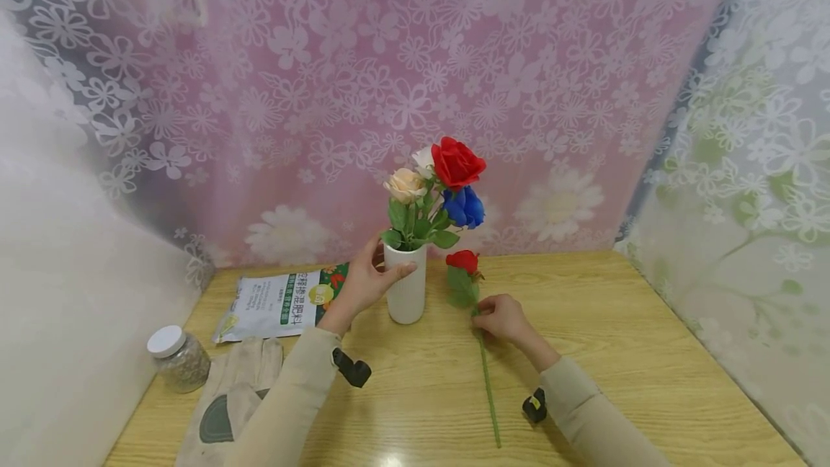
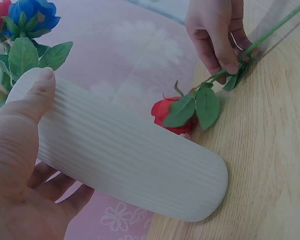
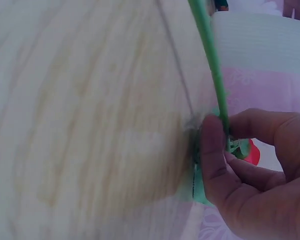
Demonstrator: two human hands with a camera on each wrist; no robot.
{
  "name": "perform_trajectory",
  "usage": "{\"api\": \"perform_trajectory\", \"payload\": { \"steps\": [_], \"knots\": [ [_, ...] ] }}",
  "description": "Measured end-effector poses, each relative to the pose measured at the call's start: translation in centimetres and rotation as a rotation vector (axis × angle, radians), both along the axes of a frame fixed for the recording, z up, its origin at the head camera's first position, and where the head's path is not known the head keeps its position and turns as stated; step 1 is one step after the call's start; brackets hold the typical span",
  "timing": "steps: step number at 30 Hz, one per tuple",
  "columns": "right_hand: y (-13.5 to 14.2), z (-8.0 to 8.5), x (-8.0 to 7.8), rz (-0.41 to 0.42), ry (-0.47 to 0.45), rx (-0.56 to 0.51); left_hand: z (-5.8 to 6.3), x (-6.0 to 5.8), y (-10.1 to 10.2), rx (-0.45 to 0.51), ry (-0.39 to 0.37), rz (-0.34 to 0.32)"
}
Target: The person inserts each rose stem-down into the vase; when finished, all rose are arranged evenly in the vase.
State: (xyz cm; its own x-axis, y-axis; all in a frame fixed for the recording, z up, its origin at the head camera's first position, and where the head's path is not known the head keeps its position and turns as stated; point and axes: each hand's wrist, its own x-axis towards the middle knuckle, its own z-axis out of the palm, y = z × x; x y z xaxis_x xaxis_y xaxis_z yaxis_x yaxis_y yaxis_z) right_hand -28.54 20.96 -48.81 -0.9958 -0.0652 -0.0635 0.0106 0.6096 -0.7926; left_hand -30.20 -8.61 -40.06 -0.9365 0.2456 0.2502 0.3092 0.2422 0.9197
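Note:
A white ribbed vase (image 1: 407,294) stands upright on the wooden table, holding a red rose (image 1: 457,163), a blue rose (image 1: 464,207), a cream rose (image 1: 405,186) and a white flower (image 1: 424,161). My left hand (image 1: 367,281) grips it near the rim, thumb across the front; in the left wrist view the thumb (image 2: 42,90) lies close to the rim. To the right of the vase, my right hand (image 1: 506,319) pinches the stem of another red rose (image 1: 463,260) just below its leaves. That rose's long green stem (image 3: 210,55) runs back toward me, low over the table.
Left of the vase lies a printed bag (image 1: 266,301) with Chinese lettering. A white-lidded clear jar (image 1: 184,366) stands at the table's left edge, beside pale work gloves (image 1: 240,380) partly under my left sleeve. A floral curtain (image 1: 337,128) rises behind the table.

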Motion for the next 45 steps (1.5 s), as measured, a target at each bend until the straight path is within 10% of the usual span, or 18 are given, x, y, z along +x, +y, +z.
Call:
{"api": "perform_trajectory", "payload": {
  "steps": [12, 24, 45],
  "knots": [
    [1.0, 2.9, 0.2, 0.027, 0.026, -0.309, 1.4, 1.3, 0.0, -0.003, -0.002, -0.025],
    [2.2, 7.2, 0.1, -0.086, 0.119, -0.517, -1.6, -1.2, -0.2, 0.000, 0.018, -0.011],
    [4.5, 12.6, -0.4, -0.258, 0.298, -1.092, -1.6, -1.2, -0.2, 0.011, 0.031, -0.024]
  ]
}}
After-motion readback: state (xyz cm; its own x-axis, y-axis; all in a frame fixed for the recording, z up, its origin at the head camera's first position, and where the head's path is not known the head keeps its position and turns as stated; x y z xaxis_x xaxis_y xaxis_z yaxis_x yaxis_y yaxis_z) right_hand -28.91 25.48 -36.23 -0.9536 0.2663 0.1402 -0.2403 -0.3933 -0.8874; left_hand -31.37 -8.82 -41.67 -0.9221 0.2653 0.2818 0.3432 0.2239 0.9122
